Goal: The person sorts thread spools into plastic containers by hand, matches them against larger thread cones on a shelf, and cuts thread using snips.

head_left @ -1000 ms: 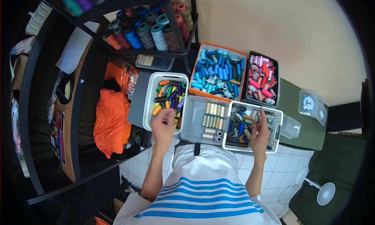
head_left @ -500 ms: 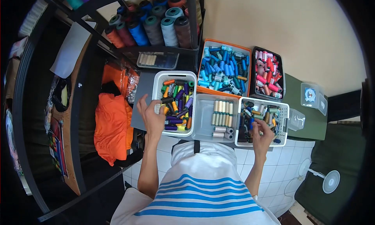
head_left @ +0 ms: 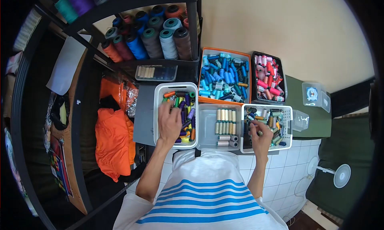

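Observation:
My left hand (head_left: 169, 120) is inside the left white basket (head_left: 157, 130), over its green, purple, yellow and orange thread spools (head_left: 191, 113); its fingertips are among them and what they hold is hidden. At the right white basket (head_left: 289, 128), my right hand (head_left: 261, 135) is over the mixed dark, green and brown spools (head_left: 276, 120), fingers bent together, with any held thing too small to name. Between the two baskets, a clear bin (head_left: 207, 126) holds rows of cream spools (head_left: 226, 122) and a few pale ones.
Behind stand an orange-rimmed box (head_left: 250, 78) of blue spools and a black box (head_left: 285, 76) of pink and red spools. A black rack (head_left: 193, 34) with large cones rises at upper left. Orange cloth (head_left: 112, 142) lies left; clear containers (head_left: 311, 95) sit right.
My left hand has moved from the left basket's edge in over its spools, and the dark spool it held is no longer visible. My right hand remains at the right basket. The view has shifted slightly.

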Available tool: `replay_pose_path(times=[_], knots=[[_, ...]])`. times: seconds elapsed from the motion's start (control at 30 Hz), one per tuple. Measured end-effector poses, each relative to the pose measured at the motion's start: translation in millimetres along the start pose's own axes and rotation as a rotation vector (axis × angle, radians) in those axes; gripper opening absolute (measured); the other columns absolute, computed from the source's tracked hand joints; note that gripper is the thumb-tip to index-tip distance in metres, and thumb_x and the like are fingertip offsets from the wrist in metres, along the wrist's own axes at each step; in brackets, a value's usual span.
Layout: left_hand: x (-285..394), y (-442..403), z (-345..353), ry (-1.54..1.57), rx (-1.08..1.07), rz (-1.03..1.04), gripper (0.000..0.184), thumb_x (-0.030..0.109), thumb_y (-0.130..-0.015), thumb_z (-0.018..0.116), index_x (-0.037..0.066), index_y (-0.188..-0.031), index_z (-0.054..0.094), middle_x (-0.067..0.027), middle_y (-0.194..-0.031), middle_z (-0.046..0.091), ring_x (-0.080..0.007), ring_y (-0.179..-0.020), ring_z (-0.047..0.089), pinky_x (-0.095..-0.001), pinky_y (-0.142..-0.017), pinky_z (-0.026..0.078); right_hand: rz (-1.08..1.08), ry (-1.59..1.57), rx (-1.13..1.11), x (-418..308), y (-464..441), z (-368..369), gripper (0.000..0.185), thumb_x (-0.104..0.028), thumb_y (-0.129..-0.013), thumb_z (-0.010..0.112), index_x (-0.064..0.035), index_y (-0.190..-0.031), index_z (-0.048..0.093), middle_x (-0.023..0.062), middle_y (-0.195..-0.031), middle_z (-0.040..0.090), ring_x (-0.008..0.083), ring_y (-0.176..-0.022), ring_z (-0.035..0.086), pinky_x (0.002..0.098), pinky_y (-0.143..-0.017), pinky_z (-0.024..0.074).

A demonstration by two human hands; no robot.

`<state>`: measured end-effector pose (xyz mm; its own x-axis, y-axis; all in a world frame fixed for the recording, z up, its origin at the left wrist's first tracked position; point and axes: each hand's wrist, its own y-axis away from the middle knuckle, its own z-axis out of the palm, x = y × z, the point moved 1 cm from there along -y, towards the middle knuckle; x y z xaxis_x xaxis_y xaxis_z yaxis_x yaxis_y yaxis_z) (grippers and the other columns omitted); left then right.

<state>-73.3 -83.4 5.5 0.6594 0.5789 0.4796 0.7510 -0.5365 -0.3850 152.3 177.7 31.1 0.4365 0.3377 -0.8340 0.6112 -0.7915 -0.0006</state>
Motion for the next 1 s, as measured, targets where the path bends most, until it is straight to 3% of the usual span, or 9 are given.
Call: replay_pose_path(times=[0.03, 0.1, 0.13, 0.17, 0.23, 0.27, 0.57, 0.9, 1.0], knots=[[-2, 3, 10, 0.009, -0.002, 0.004, 0.016, 0.001, -0.085, 0.073, -0.003, -0.100, 0.070, -0.0222, -0.125, 0.061, -0.0429, -0.121, 0.059, -0.0492, -0.102, 0.048, 0.002, 0.006, 0.008, -2, 1, 1, 0.016, -0.007, -0.097, 0.071, 0.0013, -0.109, 0.077, 0.0052, -0.073, 0.068, 0.0075, -0.064, 0.062, 0.0244, -0.056, 0.0487], [0, 3, 25, 0.201, -0.137, -0.102, 0.020, 0.002, -0.087, 0.072, -0.004, -0.106, 0.069, -0.0206, -0.119, 0.064, -0.0414, -0.103, 0.067, -0.0465, -0.087, 0.056, 0.074, 0.001, -0.063, -3, 2, 4, 0.015, -0.006, -0.096, 0.071, 0.0016, -0.108, 0.077, 0.0028, -0.071, 0.065, 0.0063, -0.060, 0.055, 0.0244, -0.056, 0.0466], [2, -2, 27, 0.032, -0.071, -0.030, 0.027, 0.004, -0.088, 0.072, -0.005, -0.113, 0.067, -0.0205, -0.114, 0.066, -0.0419, -0.091, 0.069, -0.0482, -0.077, 0.057, 0.022, 0.023, -0.061, -6, 3, 4, 0.014, -0.005, -0.096, 0.071, 0.0027, -0.106, 0.076, 0.0010, -0.070, 0.063, 0.0057, -0.058, 0.049, 0.0248, -0.055, 0.0437], [4, -4, 25, 0.039, -0.074, -0.024, 0.027, 0.004, -0.088, 0.072, -0.005, -0.113, 0.067, -0.0205, -0.114, 0.066, -0.0419, -0.091, 0.069, -0.0482, -0.077, 0.057, 0.026, 0.026, -0.053, -3, 5, 6, 0.014, -0.005, -0.096, 0.071, 0.0027, -0.106, 0.076, 0.0010, -0.070, 0.063, 0.0057, -0.058, 0.049, 0.0248, -0.055, 0.0437], [3, -13, 21, -0.025, -0.291, -0.235, 0.036, 0.004, -0.088, 0.073, -0.003, -0.122, 0.066, -0.0201, -0.114, 0.068, -0.0426, -0.100, 0.068, -0.0485, -0.086, 0.056, -0.033, 0.027, -0.048, 1, 8, 8, 0.013, -0.005, -0.097, 0.070, 0.0033, -0.105, 0.076, 0.0004, -0.069, 0.062, 0.0055, -0.059, 0.049, 0.0253, -0.054, 0.0422], [-1, -11, 24, -0.039, -0.311, -0.216, 0.037, 0.005, -0.088, 0.074, -0.003, -0.123, 0.066, -0.0205, -0.115, 0.068, -0.0425, -0.100, 0.069, -0.0484, -0.085, 0.056, -0.020, 0.030, -0.062, 1, 10, 8, 0.012, -0.006, -0.097, 0.070, 0.0031, -0.103, 0.075, 0.0008, -0.067, 0.063, 0.0059, -0.059, 0.052, 0.0253, -0.055, 0.0439], [3, -13, 16, -0.108, -0.307, -0.256, 0.029, 0.012, -0.088, 0.076, -0.004, -0.112, 0.070, -0.0211, -0.104, 0.068, -0.0422, -0.092, 0.069, -0.0497, -0.079, 0.056, -0.111, 0.112, -0.117, -2, 2, 17, 0.013, -0.006, -0.095, 0.070, 0.0025, -0.103, 0.076, 0.0101, -0.071, 0.071, 0.0120, -0.060, 0.063, 0.0290, -0.058, 0.0491], [4, -9, 27, -0.122, -0.281, -0.385, 0.023, 0.014, -0.087, 0.078, -0.006, -0.096, 0.070, -0.0249, -0.096, 0.069, -0.0438, -0.087, 0.070, -0.0519, -0.077, 0.055, -0.185, 0.129, -0.134, -18, -8, 23, 0.012, -0.006, -0.092, 0.075, 0.0012, -0.101, 0.077, 0.0079, -0.068, 0.066, 0.0139, -0.059, 0.060, 0.0314, -0.059, 0.0474], [11, -4, 16, -0.131, -0.255, -0.385, 0.020, 0.011, -0.088, 0.076, -0.005, -0.098, 0.070, -0.0235, -0.098, 0.070, -0.0439, -0.087, 0.069, -0.0515, -0.076, 0.055, -0.163, 0.065, -0.142, -17, -9, 28, 0.012, -0.007, -0.090, 0.074, 0.0012, -0.098, 0.077, 0.0142, -0.077, 0.068, 0.0243, -0.070, 0.062, 0.0368, -0.073, 0.0474]])
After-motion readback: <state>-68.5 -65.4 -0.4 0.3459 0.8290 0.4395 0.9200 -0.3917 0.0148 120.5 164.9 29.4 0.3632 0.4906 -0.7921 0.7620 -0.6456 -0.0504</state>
